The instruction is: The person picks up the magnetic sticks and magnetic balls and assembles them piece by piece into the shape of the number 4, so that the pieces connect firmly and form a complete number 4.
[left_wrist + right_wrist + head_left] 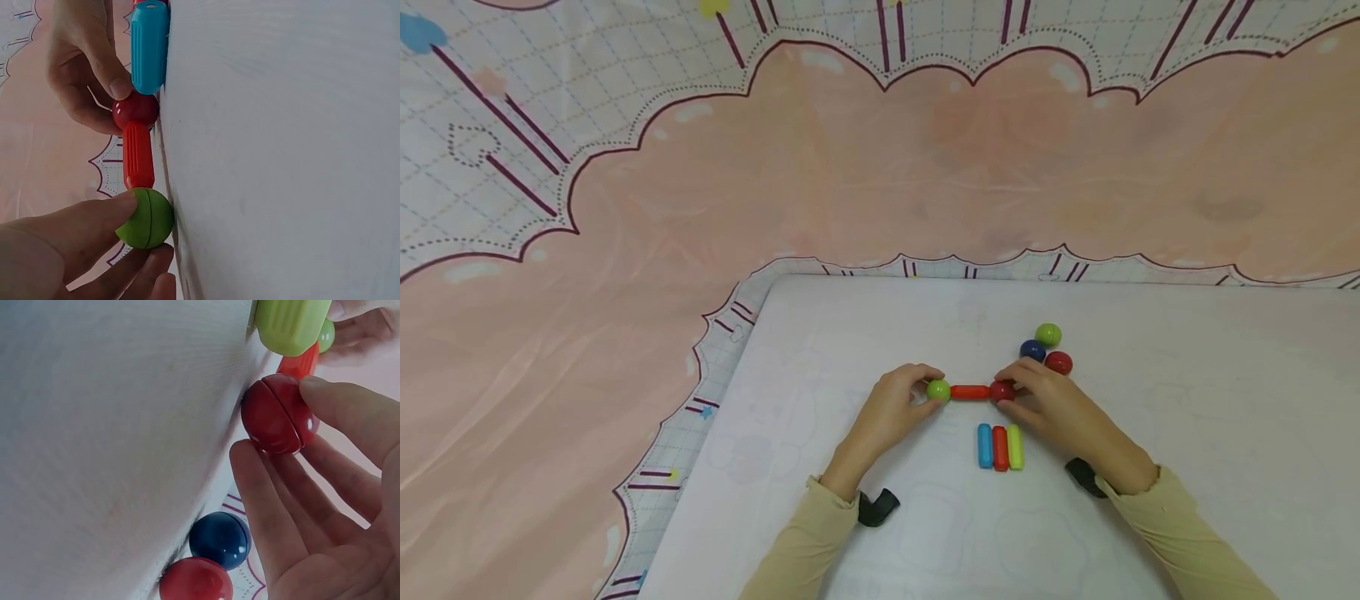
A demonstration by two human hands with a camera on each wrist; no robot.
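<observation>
- Left of the red fluted rod [971, 392], the left hand [889, 410] is pinching a green ball [938, 390], fingers narrowed around it, at the rod's left end.
- The rod itself is lying between both held balls on the white surface [820, 500]; the step in hand seems to be joining all three.
- Nearer the person than the rod, a blue rod [985, 446], second red rod [1001, 448] and yellow-green rod [1016, 447] are lying side by side.
- At the rod's right end, the right hand [1056, 408] is pinching a dark red ball [1002, 391]; the next move probably calls for aligned inward pressure.
- Beyond the rod, rightward, navy [1032, 350], lime [1048, 335] and bright red balls [1059, 363] are clustering.
</observation>
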